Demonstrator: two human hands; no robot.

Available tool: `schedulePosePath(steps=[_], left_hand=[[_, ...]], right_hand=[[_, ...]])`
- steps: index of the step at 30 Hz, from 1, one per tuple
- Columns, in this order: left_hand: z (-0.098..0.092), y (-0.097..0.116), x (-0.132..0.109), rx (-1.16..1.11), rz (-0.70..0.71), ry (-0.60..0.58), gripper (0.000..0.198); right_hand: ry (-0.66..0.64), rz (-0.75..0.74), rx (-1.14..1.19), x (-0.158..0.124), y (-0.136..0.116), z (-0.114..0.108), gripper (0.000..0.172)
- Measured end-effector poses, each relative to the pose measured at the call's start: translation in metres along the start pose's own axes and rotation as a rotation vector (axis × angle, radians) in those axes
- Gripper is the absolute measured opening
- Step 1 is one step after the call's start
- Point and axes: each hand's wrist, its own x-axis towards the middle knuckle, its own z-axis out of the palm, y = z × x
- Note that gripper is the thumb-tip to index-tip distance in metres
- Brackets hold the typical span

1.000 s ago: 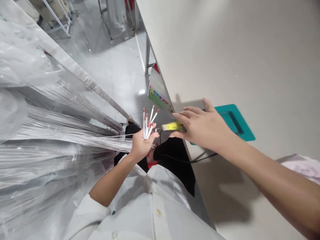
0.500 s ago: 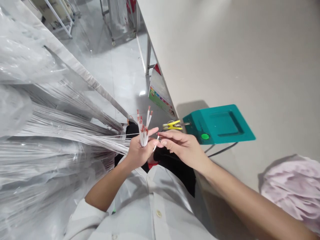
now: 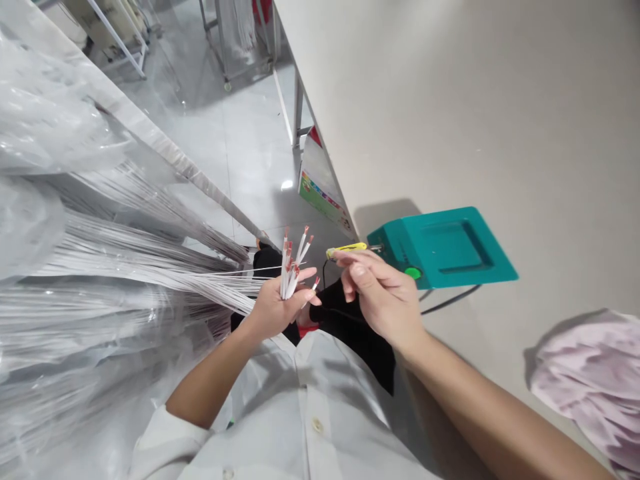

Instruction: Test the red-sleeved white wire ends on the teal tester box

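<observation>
My left hand (image 3: 273, 308) is closed round a bundle of thin white wires (image 3: 289, 283), whose reddish, copper-coloured ends stick up above the thumb. One single wire (image 3: 314, 287) stands apart, between the thumb and fingers of that hand. To the right, my right hand (image 3: 383, 293) is raised with its index finger stretched out and other fingers loosely bent; nothing shows in it. Its fingertips overlap a yellow clip (image 3: 357, 247) in view; whether they touch it I cannot tell. That clip joins a green device (image 3: 450, 247) with a bright green button (image 3: 413, 273) on the table.
Long white wires under clear plastic (image 3: 125, 247) fill the left side, along a slanting rail (image 3: 185, 167). A pale table (image 3: 450, 120) spans the right, with a crumpled pink cloth (image 3: 595, 387) near its front. A printed box (image 3: 323, 187) stands below the table edge.
My right hand has left the single wire and moved up and right, towards the yellow clip. My left hand keeps the bundle, tilted slightly more to the right.
</observation>
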Motion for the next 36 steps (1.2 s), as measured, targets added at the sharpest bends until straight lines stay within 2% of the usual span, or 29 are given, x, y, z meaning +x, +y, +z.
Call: schedulePosePath(steps=[3,6,7,12,16,20,25,27,29,32,34,36], left_hand=[[0.002,-0.001,0.005,0.024,-0.052,0.079,0.049],[0.005,0.0,0.009,0.068,-0.012,0.212,0.04],[0.006,0.0,0.01,0.087,0.009,0.22,0.036],[0.01,0.0,0.009,0.147,0.028,0.025,0.024],[0.012,-0.003,0.011,0.189,-0.006,-0.023,0.027],[0.01,-0.001,0.012,0.109,-0.01,0.001,0.019],[0.0,0.006,0.012,-0.009,0.01,0.033,0.032],[-0.003,0.006,0.014,-0.075,-0.007,0.099,0.039],[-0.004,0.004,0.015,-0.119,-0.017,0.214,0.042],[-0.001,0.004,0.015,-0.08,0.048,0.357,0.039],[0.003,0.005,0.013,-0.007,0.103,0.34,0.035],[0.008,0.007,0.01,0.053,0.124,0.269,0.031]], right_hand=[[0.055,-0.105,-0.112,0.002,-0.001,-0.002,0.024],[0.03,-0.105,-0.17,0.003,-0.001,0.001,0.02],[0.011,-0.106,-0.2,0.003,0.0,0.003,0.02],[-0.151,-0.156,-0.276,0.001,0.002,0.01,0.014],[-0.159,-0.141,-0.32,-0.002,0.002,0.013,0.012],[-0.103,-0.131,-0.283,-0.002,0.005,0.013,0.015],[-0.081,-0.1,-0.189,-0.003,0.008,0.013,0.021],[-0.097,-0.107,-0.175,-0.003,0.008,0.014,0.02],[-0.102,-0.127,-0.186,-0.004,0.009,0.015,0.019],[-0.128,-0.16,-0.234,-0.005,0.01,0.016,0.017],[-0.15,-0.188,-0.27,-0.006,0.011,0.015,0.014],[-0.17,-0.224,-0.313,-0.006,0.012,0.014,0.012]])
